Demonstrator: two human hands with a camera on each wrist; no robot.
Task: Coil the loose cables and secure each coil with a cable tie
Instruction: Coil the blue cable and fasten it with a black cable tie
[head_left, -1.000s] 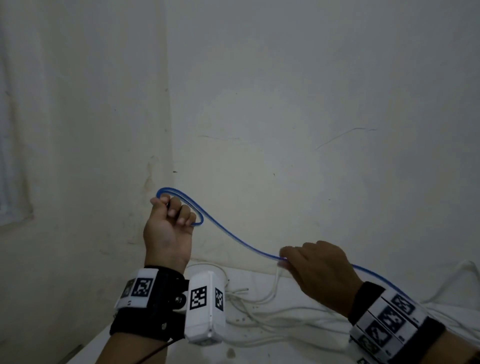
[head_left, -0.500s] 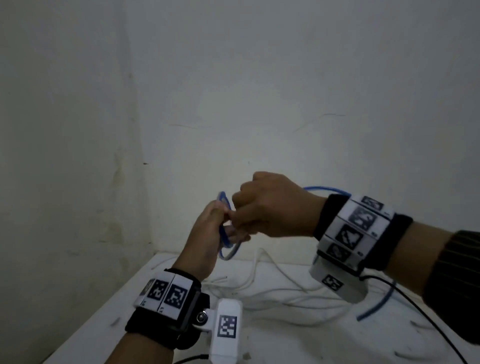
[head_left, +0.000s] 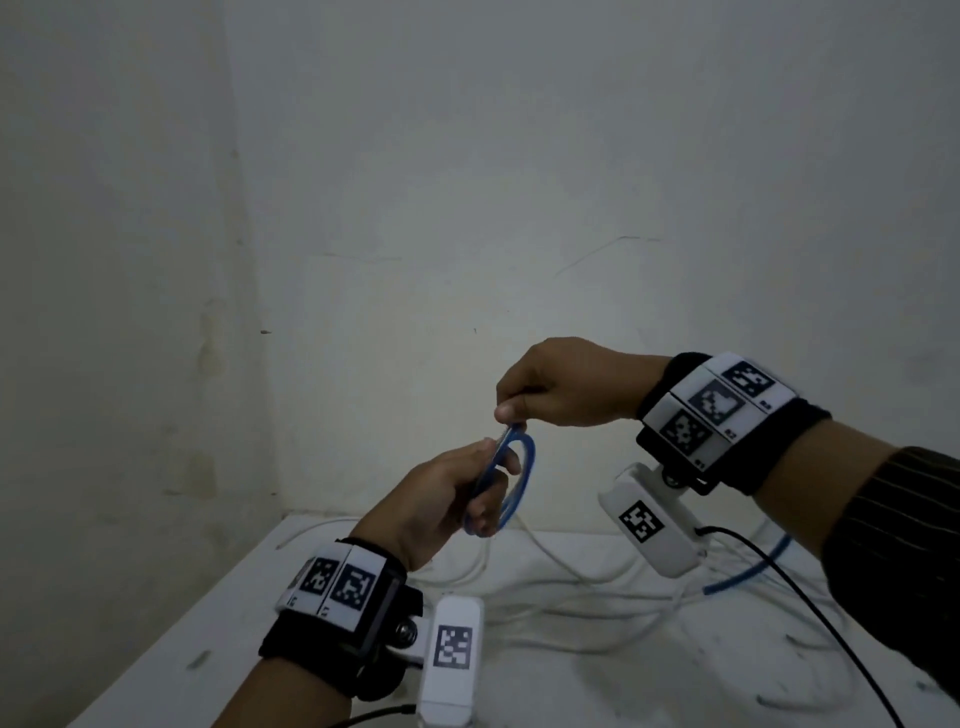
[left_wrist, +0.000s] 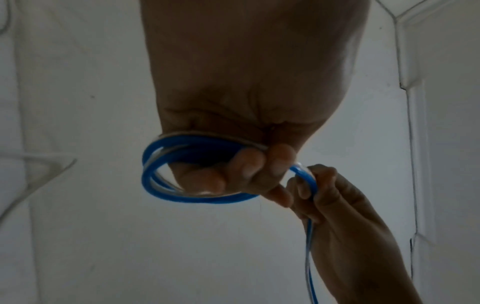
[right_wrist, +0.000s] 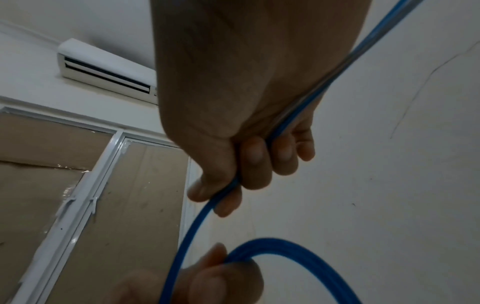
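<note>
**Blue cable half coiled, held in both hands**

Held up above the table, in front of a bare wall. Left hand curled round a small coil of blue cable, several turns gripped between fingers and palm. Right hand just above and to the right of it, pinching the same cable at the top of the coil between thumb and fingers. From that pinch, running back through the right palm and out past the wrist. Loose tail hanging down to the table behind the right wrist camera. Tangle of white cables lying on the table below both hands, well apart from the coil. Seen from the right wrist: an air conditioner high on the wall, white-framed panels beneath it.
</note>
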